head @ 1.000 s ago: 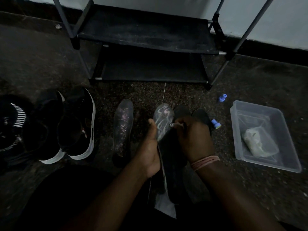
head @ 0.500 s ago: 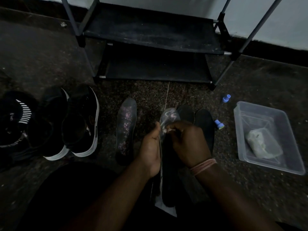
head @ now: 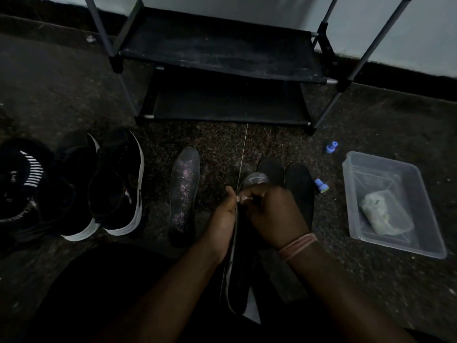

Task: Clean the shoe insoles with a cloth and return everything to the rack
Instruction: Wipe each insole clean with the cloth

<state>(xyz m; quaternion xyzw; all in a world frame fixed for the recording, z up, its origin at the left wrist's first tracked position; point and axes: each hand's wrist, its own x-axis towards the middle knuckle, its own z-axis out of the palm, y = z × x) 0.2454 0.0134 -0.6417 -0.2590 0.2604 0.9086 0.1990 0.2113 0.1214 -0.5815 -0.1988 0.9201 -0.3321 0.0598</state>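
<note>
While both forearms reach in from the bottom edge, the left hand (head: 223,220) grips the left edge of an insole (head: 241,276) held on edge, thumb up near its toe. Right hand (head: 274,214) is curled over the toe end (head: 254,179), fingertips pinching at the top edge right beside the left thumb; a band (head: 296,246) sits on that wrist. Can't tell whether a cloth is under the fingers, too dark. The held insole runs from the lap up to just in front of two dark insoles (head: 296,191) lying flat on the floor, touching each other. Another insole (head: 184,191), worn and speckled, lies flat just left of the hands, apart from them. Pair of black shoes with white soles (head: 116,186) further left, beside another dark shoe with white stripes (head: 22,179). Shoe rack (head: 222,58) stands ahead against the wall, shelves dusty. Clear plastic tub (head: 420,246) on the right holds a pale wad (head: 382,214), possibly a cloth. Two small blue caps (head: 331,147) near the tub. No readable writing or brand anywhere.
</note>
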